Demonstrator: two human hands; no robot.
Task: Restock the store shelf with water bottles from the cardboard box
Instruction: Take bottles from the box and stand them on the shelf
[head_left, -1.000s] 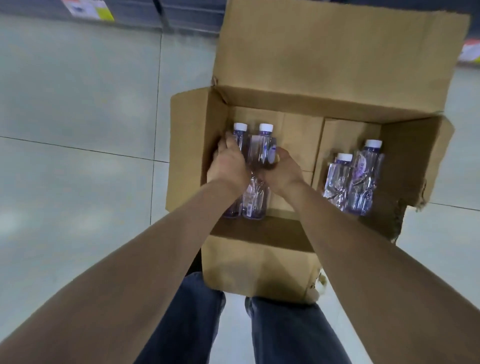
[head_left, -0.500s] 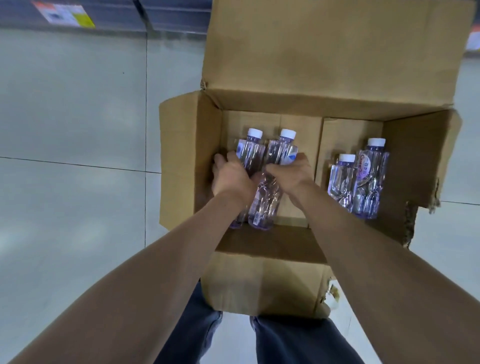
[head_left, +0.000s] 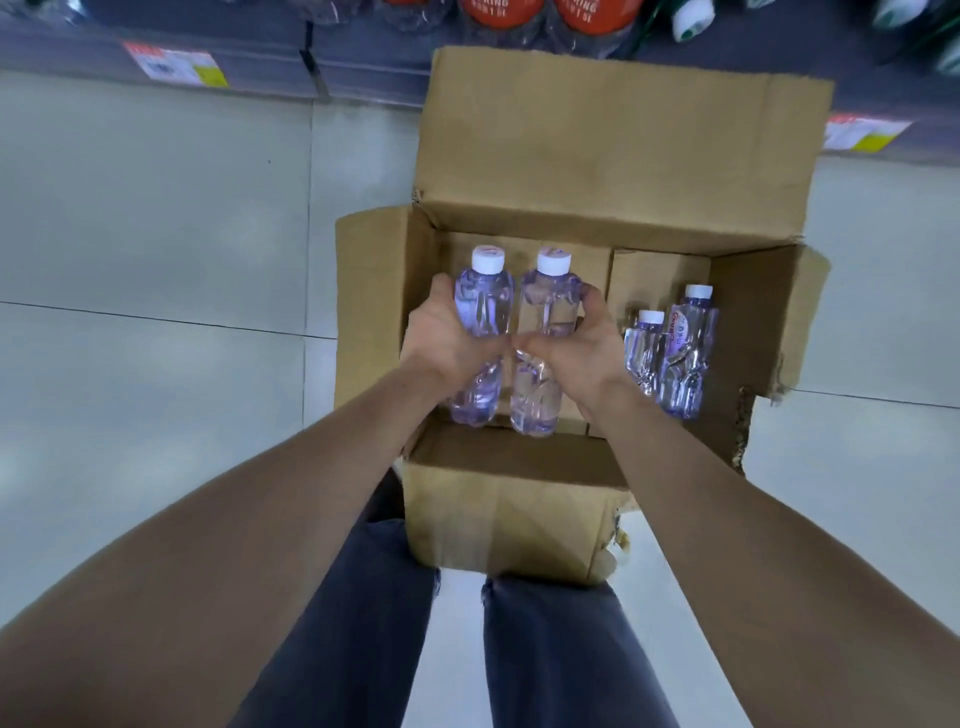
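Four bottles are showing with one box (head_left: 613, 156). Two hands are holding one each: the left hand (head_left: 447, 338) is gripping the first bottle (head_left: 485, 306), the right hand (head_left: 576, 343) the second bottle (head_left: 550, 306). Just right of the right hand, a third bottle (head_left: 644, 348) and a fourth bottle (head_left: 685, 353) are standing. Beyond the hands, one shelf (head_left: 363, 67) is carrying two tags: a left tag (head_left: 176, 65) and a right tag (head_left: 862, 132).

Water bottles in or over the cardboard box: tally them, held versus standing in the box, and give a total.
Held bottles: 2, one in the left hand, one in the right hand
Standing bottles in the cardboard box: 2
Total: 4
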